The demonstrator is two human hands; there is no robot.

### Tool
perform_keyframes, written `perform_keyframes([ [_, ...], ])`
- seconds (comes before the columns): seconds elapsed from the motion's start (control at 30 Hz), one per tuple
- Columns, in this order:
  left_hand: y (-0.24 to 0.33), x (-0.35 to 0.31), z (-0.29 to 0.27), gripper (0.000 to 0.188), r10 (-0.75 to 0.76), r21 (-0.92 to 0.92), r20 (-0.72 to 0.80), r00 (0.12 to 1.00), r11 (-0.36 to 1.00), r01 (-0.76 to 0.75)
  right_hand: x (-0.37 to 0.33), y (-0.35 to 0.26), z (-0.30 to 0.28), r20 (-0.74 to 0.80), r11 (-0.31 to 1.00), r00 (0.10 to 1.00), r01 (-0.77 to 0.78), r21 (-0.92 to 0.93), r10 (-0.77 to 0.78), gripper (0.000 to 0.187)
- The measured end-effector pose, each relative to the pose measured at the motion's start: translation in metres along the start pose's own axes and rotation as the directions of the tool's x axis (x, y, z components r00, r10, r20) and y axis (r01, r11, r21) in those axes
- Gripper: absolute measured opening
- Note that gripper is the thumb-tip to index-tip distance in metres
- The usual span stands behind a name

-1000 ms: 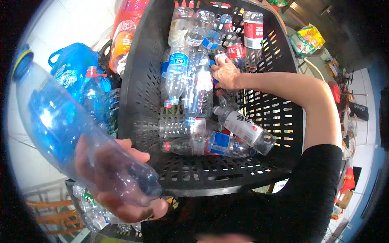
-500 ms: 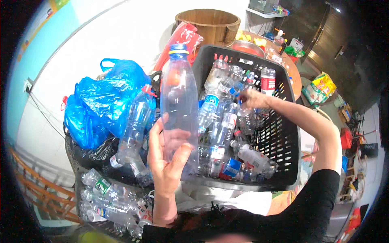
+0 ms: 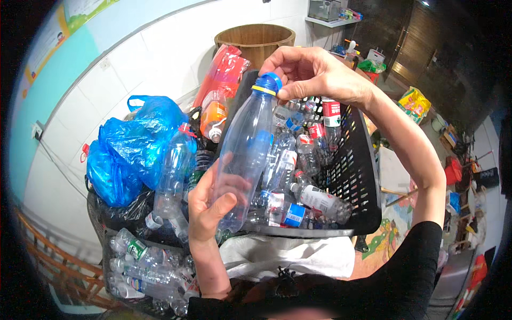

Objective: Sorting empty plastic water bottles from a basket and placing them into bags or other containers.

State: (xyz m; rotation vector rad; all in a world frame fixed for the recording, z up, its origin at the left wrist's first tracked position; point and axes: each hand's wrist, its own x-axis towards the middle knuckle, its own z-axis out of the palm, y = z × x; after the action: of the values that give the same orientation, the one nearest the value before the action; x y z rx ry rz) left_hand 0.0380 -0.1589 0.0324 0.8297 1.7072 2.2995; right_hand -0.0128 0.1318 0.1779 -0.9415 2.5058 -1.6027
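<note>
My left hand (image 3: 209, 209) is wrapped round the lower half of a large clear plastic bottle (image 3: 241, 141), held tilted in front of the black basket (image 3: 368, 186). At the bottle's mouth, my right hand (image 3: 325, 74) pinches a blue cap (image 3: 274, 81) between thumb and fingers. The cap sits tilted at the mouth, above a yellow ring; whether it is fully loose I cannot tell. Behind the bottle, the basket holds several empty bottles, among them one with a red label (image 3: 332, 113) and one with a white label (image 3: 322, 202).
Blue plastic bags (image 3: 138, 149) lie left of the basket, beside another clear bottle (image 3: 173, 165). A lower crate at the front left holds several bottles (image 3: 154, 266). Behind stand a wooden tub (image 3: 255, 37) and red plastic packaging (image 3: 224, 74). White cloth (image 3: 288, 256) lies before the basket.
My right hand has come up out of the basket to the bottle's mouth and now grips the blue cap. The bottle has tilted to the right in my left hand. The view has shifted.
</note>
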Motion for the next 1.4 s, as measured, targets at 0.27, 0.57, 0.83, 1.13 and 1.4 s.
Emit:
perform_keyframes([
  [0.27,-0.005,0.002,0.000,0.077,0.103,0.034,-0.228,0.968,0.995,-0.097,-0.007,0.009,-0.007,-0.094,0.966,0.961,-0.259,0.020,0.260,0.020],
  [0.57,-0.015,0.006,0.007,0.066,0.236,0.181,-0.335,0.912,0.966,-0.184,-0.075,0.142,0.048,0.326,0.577,0.658,-0.202,-0.791,0.679,0.042],
  [0.83,-0.012,0.001,0.017,0.067,0.240,0.264,-0.382,0.892,0.954,-0.144,-0.126,0.202,0.072,0.368,0.413,0.370,-0.047,-0.910,0.853,0.037],
  [1.13,-0.009,0.007,0.019,0.080,0.154,0.396,-0.367,0.918,0.918,0.004,-0.059,0.166,-0.018,-0.005,0.154,0.821,-0.112,-0.982,0.571,0.043],
  [1.4,-0.014,0.009,0.006,0.089,0.190,0.541,-0.261,0.946,0.841,-0.020,-0.073,0.104,-0.070,-0.400,0.366,0.887,-0.460,-0.809,0.230,0.041],
])
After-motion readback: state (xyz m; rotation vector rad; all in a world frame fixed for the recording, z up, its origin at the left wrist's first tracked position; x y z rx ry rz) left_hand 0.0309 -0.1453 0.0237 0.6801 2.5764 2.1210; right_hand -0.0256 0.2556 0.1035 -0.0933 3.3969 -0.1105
